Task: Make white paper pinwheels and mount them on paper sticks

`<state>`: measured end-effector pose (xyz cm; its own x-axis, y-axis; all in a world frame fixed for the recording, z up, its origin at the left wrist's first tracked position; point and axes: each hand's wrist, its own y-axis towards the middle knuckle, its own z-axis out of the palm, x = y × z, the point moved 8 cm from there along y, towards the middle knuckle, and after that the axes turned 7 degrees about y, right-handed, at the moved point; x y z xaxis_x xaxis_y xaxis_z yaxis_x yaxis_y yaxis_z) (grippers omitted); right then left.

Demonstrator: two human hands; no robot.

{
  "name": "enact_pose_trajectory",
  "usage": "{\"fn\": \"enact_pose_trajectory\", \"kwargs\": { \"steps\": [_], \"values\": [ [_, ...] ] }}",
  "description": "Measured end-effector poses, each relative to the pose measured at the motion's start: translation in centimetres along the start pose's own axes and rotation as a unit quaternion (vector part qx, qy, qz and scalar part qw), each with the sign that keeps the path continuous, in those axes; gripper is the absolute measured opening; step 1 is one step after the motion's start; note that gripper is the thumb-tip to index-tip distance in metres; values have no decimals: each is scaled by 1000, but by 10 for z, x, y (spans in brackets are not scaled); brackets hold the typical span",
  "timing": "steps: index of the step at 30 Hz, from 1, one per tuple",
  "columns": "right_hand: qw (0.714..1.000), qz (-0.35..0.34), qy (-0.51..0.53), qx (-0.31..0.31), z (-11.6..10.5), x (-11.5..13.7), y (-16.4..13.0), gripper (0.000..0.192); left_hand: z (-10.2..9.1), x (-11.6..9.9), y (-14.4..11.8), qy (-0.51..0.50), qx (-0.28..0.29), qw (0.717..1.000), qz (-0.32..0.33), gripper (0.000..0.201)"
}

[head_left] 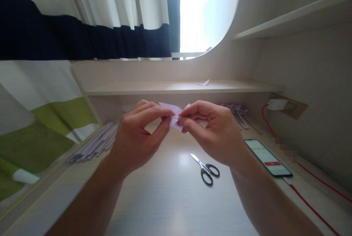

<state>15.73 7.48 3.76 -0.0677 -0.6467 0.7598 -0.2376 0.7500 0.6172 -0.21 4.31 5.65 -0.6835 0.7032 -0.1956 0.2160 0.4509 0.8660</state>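
Observation:
Both hands meet above the middle of the desk, pinching one small piece of pale, folded paper (176, 121). My left hand (140, 129) has thumb and forefinger closed on the paper's left part. From the other side, my right hand (213, 127) grips it between thumb and fingertips. Parts of the paper stick out above and below the fingers, and its exact fold is partly hidden by them. Below the right hand, a pair of scissors (205, 169) with black handles lies on the desk, blades slightly apart.
Long folded paper strips (95, 142) lie at the left, and more strips (240, 115) at the back right. A phone (268, 158) with a red cable (313, 201) rests on the right. A small folded paper (203, 83) sits on the shelf (154, 87). A curtain (55, 96) hangs left.

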Motion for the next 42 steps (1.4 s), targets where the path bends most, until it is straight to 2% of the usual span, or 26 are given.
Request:
{"fn": "enact_pose_trajectory", "kwargs": {
  "steps": [9,16,20,26,33,42],
  "values": [
    [1000,5,3,-7,-2,1,0,10,-1,4,-1,-7,7,1000,-25,24],
    [1000,-1,5,-9,-1,1,-1,8,-2,14,-4,-28,-6,996,-85,14],
    [1000,-4,7,-15,-2,2,0,8,1,13,-4,-54,8,995,-80,16],
    [1000,-1,2,-19,-3,1,0,8,1,8,-2,-38,13,998,-56,21],
    [1000,1,5,-6,-1,1,-1,9,3,8,-2,-32,16,998,-50,16],
    [999,-1,16,-29,-4,1,-1,8,2,10,-4,-38,27,998,-44,18]
  ]
}}
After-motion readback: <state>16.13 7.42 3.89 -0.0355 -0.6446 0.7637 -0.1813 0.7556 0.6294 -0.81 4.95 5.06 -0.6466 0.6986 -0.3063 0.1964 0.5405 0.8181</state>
